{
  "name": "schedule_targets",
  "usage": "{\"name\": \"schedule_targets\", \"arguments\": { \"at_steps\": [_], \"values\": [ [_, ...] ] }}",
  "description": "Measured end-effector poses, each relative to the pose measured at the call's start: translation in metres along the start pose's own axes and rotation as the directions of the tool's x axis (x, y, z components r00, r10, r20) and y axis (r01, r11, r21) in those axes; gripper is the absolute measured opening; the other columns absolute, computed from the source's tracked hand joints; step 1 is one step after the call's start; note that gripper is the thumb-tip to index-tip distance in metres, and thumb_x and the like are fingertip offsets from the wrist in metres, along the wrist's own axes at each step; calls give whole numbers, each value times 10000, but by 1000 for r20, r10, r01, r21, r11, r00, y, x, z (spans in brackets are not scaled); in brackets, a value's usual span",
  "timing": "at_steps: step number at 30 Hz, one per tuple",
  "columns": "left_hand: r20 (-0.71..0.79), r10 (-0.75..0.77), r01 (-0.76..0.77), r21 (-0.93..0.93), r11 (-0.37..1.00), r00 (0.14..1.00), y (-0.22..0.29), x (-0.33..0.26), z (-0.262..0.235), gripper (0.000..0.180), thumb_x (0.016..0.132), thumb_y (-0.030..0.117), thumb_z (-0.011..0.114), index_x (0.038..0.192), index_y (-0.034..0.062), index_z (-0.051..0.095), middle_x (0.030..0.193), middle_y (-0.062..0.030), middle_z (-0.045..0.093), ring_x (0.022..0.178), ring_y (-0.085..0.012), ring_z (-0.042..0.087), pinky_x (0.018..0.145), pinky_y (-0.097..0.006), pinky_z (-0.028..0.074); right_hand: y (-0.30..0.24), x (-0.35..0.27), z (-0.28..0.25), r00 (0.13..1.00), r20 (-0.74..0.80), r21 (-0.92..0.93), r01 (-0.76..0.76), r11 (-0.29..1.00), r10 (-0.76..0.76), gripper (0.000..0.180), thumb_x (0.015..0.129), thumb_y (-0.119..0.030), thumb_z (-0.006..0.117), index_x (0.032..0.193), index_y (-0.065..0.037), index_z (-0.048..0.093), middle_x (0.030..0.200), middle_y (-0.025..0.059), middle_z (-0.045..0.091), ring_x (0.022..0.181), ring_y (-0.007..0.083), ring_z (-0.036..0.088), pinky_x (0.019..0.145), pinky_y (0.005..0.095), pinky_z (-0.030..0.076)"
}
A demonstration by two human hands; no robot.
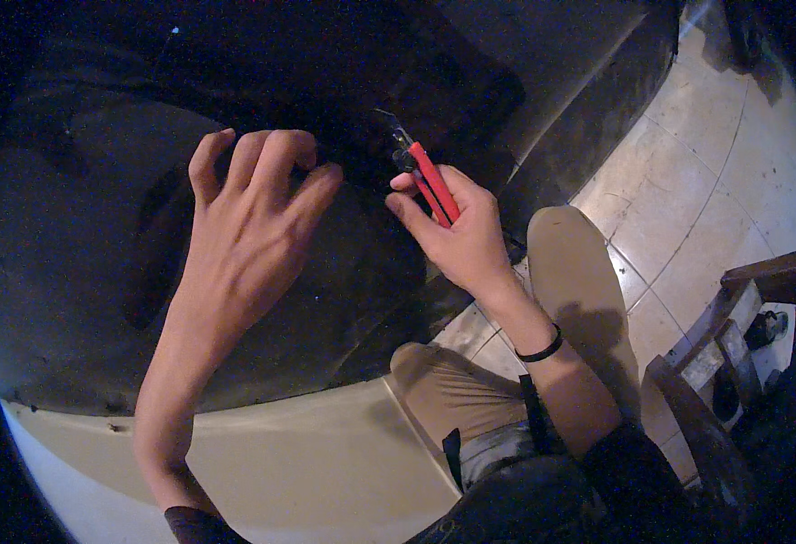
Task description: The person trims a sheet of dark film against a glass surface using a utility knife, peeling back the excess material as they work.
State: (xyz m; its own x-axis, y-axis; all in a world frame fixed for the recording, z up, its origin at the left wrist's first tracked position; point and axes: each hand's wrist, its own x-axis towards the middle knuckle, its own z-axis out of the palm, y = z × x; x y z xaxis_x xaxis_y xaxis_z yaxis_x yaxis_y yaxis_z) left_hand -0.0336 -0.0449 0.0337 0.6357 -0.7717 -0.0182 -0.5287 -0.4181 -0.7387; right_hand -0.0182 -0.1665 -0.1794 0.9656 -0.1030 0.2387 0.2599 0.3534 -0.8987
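Right hand (457, 231) gripped red pliers (430, 181), long axis slanting up-left, tip toward dark fabric (344, 272). Left hand (248, 213), fingers spread and bent, pressed fabric just left of tip.

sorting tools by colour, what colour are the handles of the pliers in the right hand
Red handles, gripped in the right hand; the metal tip is dark. Seen in the head view.
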Motion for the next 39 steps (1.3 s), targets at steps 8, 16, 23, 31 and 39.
{"name": "schedule_targets", "arguments": {
  "at_steps": [8,16,23,31,39],
  "values": [
    [14,-45,44,49,998,999,6,7,9,281,893,130,628,1160,168,709,1214,-40,583,1216,-231,558,1112,-502,312,17,9,4,985,-77,-173,140,975,-155,202,901,-180,874,984,-44,750,856,-5,724,711,45,571,627,242,457],
    [26,-72,72,-11,997,997,17,-2,-10,247,845,260,733,1080,199,687,1203,-39,591,1259,-246,554,1061,-516,305,-4,-12,-30,997,76,-25,-30,999,32,248,1030,-237,728,1079,4,694,837,72,727,763,102,649,708,266,508],
    [-53,-40,38,-45,998,998,22,-16,-28,151,860,221,768,971,171,679,1025,-50,601,1128,-255,633,1194,-625,255,-32,-21,-54,992,84,-331,121,936,-99,288,1026,-201,688,1234,-21,606,898,228,728,784,414,741,674,465,557],
    [-104,69,-86,-174,981,992,4,-7,-17,213,825,266,816,879,139,654,921,-46,555,966,-233,643,1229,-595,366,-31,-27,-43,989,114,-329,124,936,-91,392,919,-368,832,1093,-34,725,950,177,757,764,325,736,688,411,555],
    [-154,56,-87,-201,976,986,9,-6,-15,221,816,258,833,863,132,658,903,-57,558,935,-258,632,1229,-598,366,28,-84,-74,954,42,-331,-266,905,295,396,937,-269,846,1205,-27,683,996,37,748,898,97,676,814,286,545]
  ]
}}
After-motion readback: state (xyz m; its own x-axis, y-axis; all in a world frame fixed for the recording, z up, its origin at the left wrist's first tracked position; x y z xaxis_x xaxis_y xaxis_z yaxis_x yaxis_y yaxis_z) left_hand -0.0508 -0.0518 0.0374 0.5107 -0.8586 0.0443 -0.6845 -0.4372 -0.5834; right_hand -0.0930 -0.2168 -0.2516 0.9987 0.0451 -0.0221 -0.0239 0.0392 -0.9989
